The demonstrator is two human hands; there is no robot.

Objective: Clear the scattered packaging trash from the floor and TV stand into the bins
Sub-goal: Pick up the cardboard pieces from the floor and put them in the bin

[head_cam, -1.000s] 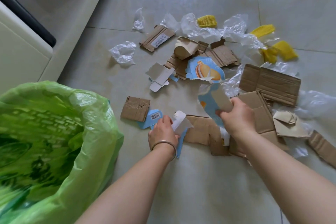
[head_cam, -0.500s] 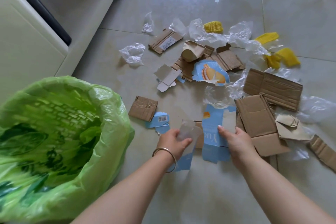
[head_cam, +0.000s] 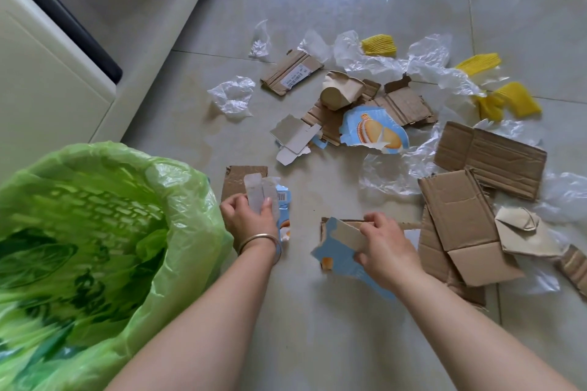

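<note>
My left hand [head_cam: 249, 220] grips a folded pale and blue carton scrap [head_cam: 260, 197], held just right of the bin's green liner [head_cam: 104, 225]. My right hand [head_cam: 386, 247] holds a torn blue carton piece [head_cam: 341, 251] low over the floor, against a brown cardboard piece [head_cam: 330, 225]. Beyond both hands lies scattered trash: a blue biscuit-print carton piece [head_cam: 374, 130], flattened brown cardboard [head_cam: 460, 225], a ribbed cardboard sheet [head_cam: 492, 159], a labelled cardboard strip [head_cam: 290, 73], clear plastic film [head_cam: 233, 95] and yellow foam netting [head_cam: 379, 44].
The bin with its green liner fills the lower left. The white TV stand [head_cam: 47, 82] with a dark slot runs along the left. A small brown cardboard square [head_cam: 235, 178] lies just beyond my left hand. A crumpled beige paper [head_cam: 524, 232] sits at the right. Bare tile lies in front of me.
My left hand has carried its scrap left toward the bin. My right hand has drawn the blue carton piece down and closer. The view has shifted left.
</note>
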